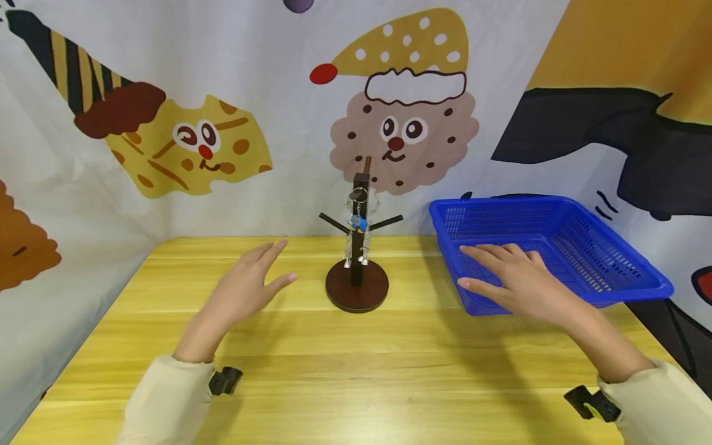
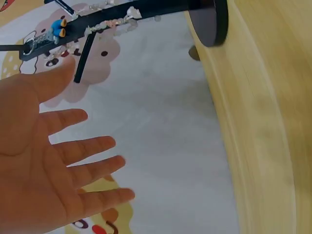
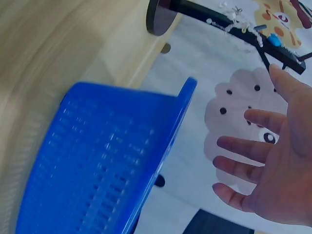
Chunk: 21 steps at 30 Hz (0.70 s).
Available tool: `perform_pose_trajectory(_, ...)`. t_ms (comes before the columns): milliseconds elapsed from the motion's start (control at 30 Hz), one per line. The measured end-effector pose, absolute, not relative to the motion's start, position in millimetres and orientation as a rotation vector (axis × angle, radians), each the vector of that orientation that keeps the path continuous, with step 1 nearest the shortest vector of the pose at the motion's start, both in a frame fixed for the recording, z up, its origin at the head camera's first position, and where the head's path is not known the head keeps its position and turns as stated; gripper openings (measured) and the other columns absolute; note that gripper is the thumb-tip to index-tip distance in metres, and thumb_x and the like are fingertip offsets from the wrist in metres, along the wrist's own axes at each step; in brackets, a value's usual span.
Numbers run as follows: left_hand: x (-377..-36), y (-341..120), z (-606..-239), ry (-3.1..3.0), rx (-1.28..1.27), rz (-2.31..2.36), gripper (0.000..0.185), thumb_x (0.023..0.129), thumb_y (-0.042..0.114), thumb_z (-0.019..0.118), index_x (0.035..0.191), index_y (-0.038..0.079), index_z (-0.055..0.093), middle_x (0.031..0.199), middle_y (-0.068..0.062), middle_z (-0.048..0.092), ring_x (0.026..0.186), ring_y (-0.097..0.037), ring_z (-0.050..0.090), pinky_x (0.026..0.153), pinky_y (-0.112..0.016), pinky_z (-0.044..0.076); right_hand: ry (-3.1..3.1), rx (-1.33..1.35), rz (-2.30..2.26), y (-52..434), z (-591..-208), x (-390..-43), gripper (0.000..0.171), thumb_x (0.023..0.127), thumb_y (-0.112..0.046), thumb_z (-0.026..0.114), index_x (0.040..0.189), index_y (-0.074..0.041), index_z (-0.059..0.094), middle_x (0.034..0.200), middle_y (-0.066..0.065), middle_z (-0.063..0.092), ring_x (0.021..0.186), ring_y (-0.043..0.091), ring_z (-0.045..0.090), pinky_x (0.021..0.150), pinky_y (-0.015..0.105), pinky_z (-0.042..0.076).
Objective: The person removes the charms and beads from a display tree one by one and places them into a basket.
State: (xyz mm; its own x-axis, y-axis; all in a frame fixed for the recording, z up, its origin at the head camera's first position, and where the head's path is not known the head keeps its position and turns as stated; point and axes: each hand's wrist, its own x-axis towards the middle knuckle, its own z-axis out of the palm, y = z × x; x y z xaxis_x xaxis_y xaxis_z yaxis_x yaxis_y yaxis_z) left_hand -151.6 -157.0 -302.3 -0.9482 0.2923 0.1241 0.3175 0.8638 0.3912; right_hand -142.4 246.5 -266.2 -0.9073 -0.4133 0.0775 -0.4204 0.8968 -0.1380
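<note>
While the left hand (image 1: pixel 239 290) hung relaxed and empty left of the stand (image 1: pixel 356 273), the right hand (image 1: pixel 517 281), likewise relaxed and empty, hung near the basket (image 1: pixel 500 211) on the right. Stand stood upright at the surface's (image 1: pixel 356 371) far middle, its broad base (image 1: pixel 375 292) probably for steadiness. Blue charm (image 1: pixel 358 224) and clear strands (image 1: pixel 366 247) hung there, presumably to stay untangled. Count: two hands, one stand, one basket, one charm; strands overlapped, number uncertain.

I count: my grips (image 1: pixel 241 289) (image 1: pixel 517 284) 2 | rack (image 1: pixel 356 296) 1 | blue basket (image 1: pixel 489 219) 1 | blue charm (image 1: pixel 358 224) 1 | surface (image 1: pixel 345 371) 1 | sleeves (image 1: pixel 167 402) 2
</note>
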Motion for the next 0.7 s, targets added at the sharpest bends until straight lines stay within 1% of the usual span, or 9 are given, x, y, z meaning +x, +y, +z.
perform_pose_trajectory(100,-159,-149,-302,-2.972,-0.485,-0.736,0.062,0.092,0.032,0.054,0.143,0.005,0.029,0.137,-0.023,0.038,0.124,-0.041,0.034,0.098,-0.055,0.029,-3.012,0.703,0.29,238,-266,-145,0.06,0.09,-0.051,0.047,0.138,-0.014,0.043,0.131,0.016,0.047,0.117,0.04,0.038,0.08,0.058,0.027)
perform_pose_trajectory(233,-170,-139,-304,-2.968,-0.495,-0.805,0.058,0.093,0.027,0.055,0.14,0.002,0.034,0.135,-0.021,0.042,0.121,-0.039,0.04,0.096,-0.052,0.033,-2.991,0.763,0.325,227,-268,-148,0.056,0.092,-0.045,0.05,0.135,-0.01,0.046,0.127,0.017,0.051,0.118,0.04,0.04,0.085,0.065,0.026)
perform_pose_trajectory(300,-175,-135,-305,-2.962,-0.496,-0.829,0.055,0.093,0.025,0.054,0.139,0.001,0.035,0.132,-0.022,0.045,0.118,-0.038,0.044,0.094,-0.052,0.036,-2.971,0.793,0.321,223,-270,-150,0.053,0.091,-0.042,0.052,0.132,-0.008,0.049,0.125,0.016,0.054,0.116,0.039,0.042,0.085,0.065,0.028)
perform_pose_trajectory(467,-189,-126,-303,-2.91,-0.508,-0.944,0.046,0.097,0.02,0.047,0.137,0.0,0.038,0.122,-0.022,0.054,0.11,-0.036,0.051,0.088,-0.05,0.041,-2.942,0.846,0.318,215,-275,-154,0.047,0.09,-0.034,0.058,0.127,-0.005,0.053,0.119,0.014,0.058,0.109,0.037,0.049,0.08,0.055,0.033)
perform_pose_trajectory(567,-196,-122,-300,-2.866,-0.501,-1.029,0.043,0.098,0.018,0.045,0.135,-0.001,0.04,0.116,-0.021,0.057,0.104,-0.035,0.054,0.084,-0.048,0.043,-2.935,0.876,0.313,211,-278,-155,0.045,0.089,-0.031,0.06,0.125,-0.004,0.055,0.113,0.013,0.061,0.104,0.035,0.051,0.075,0.05,0.033)
perform_pose_trajectory(700,-204,-117,-294,-2.815,-0.457,-1.113,0.04,0.098,0.018,0.044,0.134,0.0,0.043,0.112,-0.02,0.059,0.1,-0.033,0.056,0.081,-0.046,0.044,-2.937,0.904,0.307,207,-283,-156,0.046,0.088,-0.032,0.061,0.123,-0.003,0.056,0.11,0.011,0.063,0.102,0.033,0.052,0.074,0.047,0.033)
